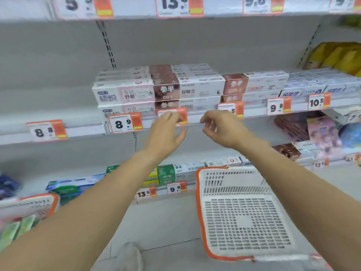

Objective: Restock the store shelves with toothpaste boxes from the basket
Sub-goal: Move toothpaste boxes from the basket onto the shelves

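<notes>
Both arms reach up to the middle shelf (195, 116). The left hand (166, 132) hangs loosely open, holding nothing, fingertips at a price tag (172, 116) on the shelf lip. The right hand (220, 130), at three o'clock of it, has its fingers loosely curled and is likewise empty. The toothpaste boxes (187, 89) sit stacked flush to the shelf front at twelve o'clock, probably just squared up. The white basket (201, 192) lies at five o'clock and looks empty. Bare shelf stretches away toward nine o'clock, and there is open height above the stacks.
</notes>
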Motion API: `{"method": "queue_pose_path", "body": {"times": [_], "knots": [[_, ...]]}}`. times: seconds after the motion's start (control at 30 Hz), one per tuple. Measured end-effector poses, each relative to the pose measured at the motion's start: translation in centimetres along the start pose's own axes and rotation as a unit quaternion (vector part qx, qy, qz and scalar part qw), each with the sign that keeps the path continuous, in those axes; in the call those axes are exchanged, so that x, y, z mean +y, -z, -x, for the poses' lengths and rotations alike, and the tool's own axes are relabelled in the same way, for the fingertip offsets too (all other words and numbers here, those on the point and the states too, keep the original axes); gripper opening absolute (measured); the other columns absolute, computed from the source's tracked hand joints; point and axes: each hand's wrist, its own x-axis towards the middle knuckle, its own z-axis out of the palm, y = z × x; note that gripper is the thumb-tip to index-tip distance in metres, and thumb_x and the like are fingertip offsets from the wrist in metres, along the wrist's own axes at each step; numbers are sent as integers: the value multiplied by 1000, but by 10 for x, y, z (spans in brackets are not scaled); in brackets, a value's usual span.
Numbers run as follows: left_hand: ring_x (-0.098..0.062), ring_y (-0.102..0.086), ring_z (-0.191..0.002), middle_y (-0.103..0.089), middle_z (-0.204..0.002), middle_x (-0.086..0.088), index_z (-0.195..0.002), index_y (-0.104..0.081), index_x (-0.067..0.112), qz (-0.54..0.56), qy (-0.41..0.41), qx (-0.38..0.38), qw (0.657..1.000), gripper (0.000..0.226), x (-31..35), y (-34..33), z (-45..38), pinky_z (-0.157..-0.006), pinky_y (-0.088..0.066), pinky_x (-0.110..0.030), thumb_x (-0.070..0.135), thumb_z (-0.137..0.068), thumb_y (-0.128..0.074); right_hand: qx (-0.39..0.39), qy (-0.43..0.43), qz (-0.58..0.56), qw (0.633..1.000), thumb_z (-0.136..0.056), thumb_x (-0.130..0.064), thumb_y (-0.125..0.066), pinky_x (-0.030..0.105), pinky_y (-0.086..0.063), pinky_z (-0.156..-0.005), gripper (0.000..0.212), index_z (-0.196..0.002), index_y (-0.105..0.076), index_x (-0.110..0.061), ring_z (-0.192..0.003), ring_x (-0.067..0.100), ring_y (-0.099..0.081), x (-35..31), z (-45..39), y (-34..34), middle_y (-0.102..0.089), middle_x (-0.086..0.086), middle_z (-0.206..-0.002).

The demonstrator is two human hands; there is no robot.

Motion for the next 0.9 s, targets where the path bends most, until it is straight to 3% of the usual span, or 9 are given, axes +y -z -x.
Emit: {"method": "queue_pose_path", "body": {"times": [0.1, 0.2, 0.43, 0.57, 0.63, 0.77, 0.9], "knots": [[-24, -61, -96, -66, -106, -2, -111, -64, 14, -14, 115, -97, 989, 25, -45, 36, 82, -83, -47, -34, 28, -90, -67, -133, 23, -54, 989, -86, -15, -68, 30, -51, -76, 21, -107, -68, -15, -72, 12, -59, -75, 14, -67, -66, -8, -81], [-23, -64, -94, -68, -101, -1, -104, -67, 14, -34, 227, -131, 964, 21, -93, 76, 170, -82, -49, -32, 30, -90, -69, -244, 75, -82, 963, -86, -19, -71, 27, -47, -72, 26, -112, -67, -15, -73, 11, -58, -150, 19, -135, -74, -2, -92], [-30, -65, -93, -68, -96, -6, -94, -62, 17, -60, 466, -154, 869, 16, -202, 160, 344, -82, -51, -35, 27, -86, -72, -367, 170, -98, 909, -87, -21, -69, 32, -51, -84, 24, -110, -67, -13, -94, 23, -64, -303, 37, -263, -72, 4, -101], [-32, -60, -114, -62, -125, -10, -123, -61, 17, -93, 581, -136, 797, 47, -262, 166, 428, -98, -49, -42, 37, -82, -75, -386, 176, -159, 892, -85, -18, -64, 38, -55, -83, 18, -103, -68, -15, -89, 22, -66, -368, 50, -341, -72, 3, -95], [-37, -54, -121, -54, -131, -15, -133, -55, 14, -109, 594, -115, 789, 68, -290, 163, 456, -102, -45, -46, 43, -77, -80, -385, 176, -174, 889, -86, -18, -65, 34, -53, -85, 22, -108, -67, -14, -94, 22, -65, -394, 53, -381, -70, 3, -99], [-42, -48, -124, -47, -137, -20, -139, -46, 5, -101, 601, -98, 787, 90, -345, 164, 495, -103, -40, -47, 56, -72, -77, -390, 191, -153, 888, -84, -30, -75, 34, -39, -100, 60, -137, -51, -13, -125, 28, -46, -435, 40, -445, -49, 12, -132], [-37, -50, -118, -51, -127, -19, -128, -47, 0, -52, 579, -173, 795, 82, -377, 169, 495, -93, -41, -41, 51, -74, -82, -419, 172, -62, 889, -66, -59, -84, 48, -26, -117, 109, -152, -29, -21, -143, 33, -19, -455, 28, -489, -23, 11, -153]]}}
